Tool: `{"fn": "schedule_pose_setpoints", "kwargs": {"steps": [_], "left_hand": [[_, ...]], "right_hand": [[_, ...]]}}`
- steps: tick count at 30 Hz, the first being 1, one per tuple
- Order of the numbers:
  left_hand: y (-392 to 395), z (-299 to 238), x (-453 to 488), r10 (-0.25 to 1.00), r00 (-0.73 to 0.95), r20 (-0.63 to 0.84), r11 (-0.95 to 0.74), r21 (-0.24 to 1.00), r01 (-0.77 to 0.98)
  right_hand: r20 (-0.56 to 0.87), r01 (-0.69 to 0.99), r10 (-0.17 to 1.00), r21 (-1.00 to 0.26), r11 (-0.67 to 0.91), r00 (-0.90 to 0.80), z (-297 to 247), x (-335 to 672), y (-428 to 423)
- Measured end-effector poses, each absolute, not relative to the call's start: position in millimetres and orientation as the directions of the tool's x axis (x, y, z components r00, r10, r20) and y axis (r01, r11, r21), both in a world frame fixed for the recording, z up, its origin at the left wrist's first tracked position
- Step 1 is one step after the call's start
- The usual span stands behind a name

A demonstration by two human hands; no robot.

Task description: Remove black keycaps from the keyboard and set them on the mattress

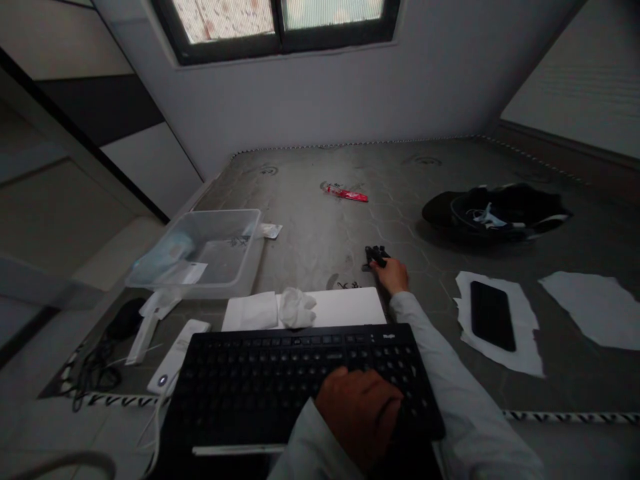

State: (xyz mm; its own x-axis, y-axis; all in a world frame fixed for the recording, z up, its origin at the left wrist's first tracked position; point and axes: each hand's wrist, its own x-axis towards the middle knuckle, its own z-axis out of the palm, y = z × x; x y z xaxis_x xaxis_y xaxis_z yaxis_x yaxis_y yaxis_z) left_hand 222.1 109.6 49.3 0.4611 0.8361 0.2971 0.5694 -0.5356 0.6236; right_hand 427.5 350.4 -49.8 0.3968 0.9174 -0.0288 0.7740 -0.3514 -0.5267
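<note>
Reaching out over the gray mattress [310,227], the right hand [393,275] has its fingertips on a small black thing [376,255]. The thing is bumpy, with little bits sticking out, and it lies on the mattress just past a flat white board [350,305]. The fingers are bent toward it, but it is too small and dark to tell if they have hold of it.

The left hand [360,413] lies palm down on the right end of the keyboard [280,380]. Its fingers curl under, so it is hard to tell if they grip anything. The keyboard is black plastic, wide and flat, with rows of small square keys.

A soft, crumpled tissue [297,307] sits on the white board, just behind the keyboard. A clear plastic box [220,223] with round corners stands to the left. A shiny red wrapper [345,193] lies far back on the mattress. To the right is a floppy black cap [500,212]. Nearer, a smooth black phone [493,315] rests on a torn piece of white paper [525,353]. The mattress has a stitched pattern and a cord edge. Both arms wear pale, smooth sleeves.
</note>
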Motion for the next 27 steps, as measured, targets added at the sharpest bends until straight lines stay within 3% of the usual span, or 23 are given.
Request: {"fn": "schedule_pose_setpoints", "kwargs": {"steps": [13,27], "left_hand": [[108,43,222,0.847,0.440,0.298,-0.520,0.632,0.574],[109,47,221,0.840,0.462,0.285,-0.531,0.609,0.589]], "right_hand": [[-0.050,0.768,0.877,-0.460,-0.444,0.477,-45,418,349],[-0.013,0.788,0.901,-0.480,-0.386,0.434,-44,417,345]]}}
